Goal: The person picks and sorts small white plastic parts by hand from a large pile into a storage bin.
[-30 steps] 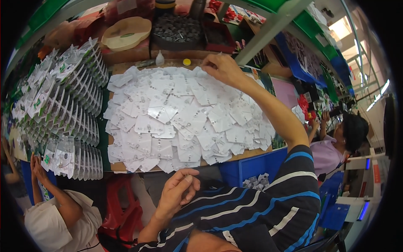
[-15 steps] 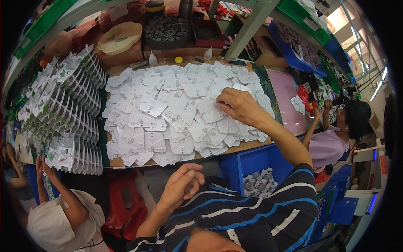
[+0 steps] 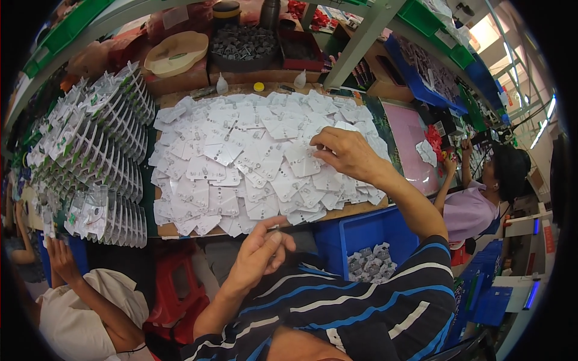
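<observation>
A broad layer of flat white plastic pieces (image 3: 205, 132), many with small clear knobs and dark holes, overlaps across the table in front of me. My right hand (image 3: 348, 151) is low over the right half of this layer, its thumb and index finger bent toward one white piece (image 3: 302, 160). What lies between those fingertips is too small to name. Near the front edge of the table, my left hand (image 3: 265, 251) is palm up with its fingers curled and the index finger reaching forward. Something small and pale shows by its fingertips, but its kind cannot be made out.
Stacked racks of clear and white parts (image 3: 99, 144) stand at left beside a co-worker in beige (image 3: 90, 307). A blue bin (image 3: 337, 240) holds clear parts below the table edge. Behind are a cream tray (image 3: 174, 54), a bowl of grey parts (image 3: 244, 48) and two white squeeze bottles (image 3: 222, 84).
My left hand has moved slightly up toward the table edge, its index finger stretching forward. My right hand has stayed almost in place. The co-worker's hands at left have shifted.
</observation>
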A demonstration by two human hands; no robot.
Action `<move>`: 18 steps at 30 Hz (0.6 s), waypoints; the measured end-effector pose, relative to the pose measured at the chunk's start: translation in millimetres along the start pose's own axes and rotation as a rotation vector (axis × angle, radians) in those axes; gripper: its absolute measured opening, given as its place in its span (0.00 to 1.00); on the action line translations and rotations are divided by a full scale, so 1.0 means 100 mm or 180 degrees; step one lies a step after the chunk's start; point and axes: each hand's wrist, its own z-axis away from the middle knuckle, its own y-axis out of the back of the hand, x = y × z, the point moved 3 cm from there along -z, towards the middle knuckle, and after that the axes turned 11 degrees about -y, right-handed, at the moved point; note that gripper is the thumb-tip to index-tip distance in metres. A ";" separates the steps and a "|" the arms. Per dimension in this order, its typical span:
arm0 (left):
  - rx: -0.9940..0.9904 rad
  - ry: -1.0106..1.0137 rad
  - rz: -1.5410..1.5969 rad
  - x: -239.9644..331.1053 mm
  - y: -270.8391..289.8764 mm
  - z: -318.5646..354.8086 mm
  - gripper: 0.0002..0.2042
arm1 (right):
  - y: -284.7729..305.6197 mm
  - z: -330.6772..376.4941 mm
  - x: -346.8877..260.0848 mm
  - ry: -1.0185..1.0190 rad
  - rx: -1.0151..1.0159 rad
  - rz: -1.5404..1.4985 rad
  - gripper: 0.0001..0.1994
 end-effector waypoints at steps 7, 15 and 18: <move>0.0058 -0.0630 -0.1071 0.20 -0.15 -0.27 0.23 | -0.03 0.15 -0.36 -0.0746 -0.0844 -0.1483 0.09; 0.0081 -0.0635 -0.1702 0.30 -0.21 -0.32 0.24 | -0.26 0.23 -0.71 -0.0258 -0.1212 -0.1530 0.11; 0.0107 -0.0653 -0.1693 0.30 -0.20 -0.31 0.23 | -0.30 0.25 -0.67 -0.0449 -0.1492 -0.1995 0.09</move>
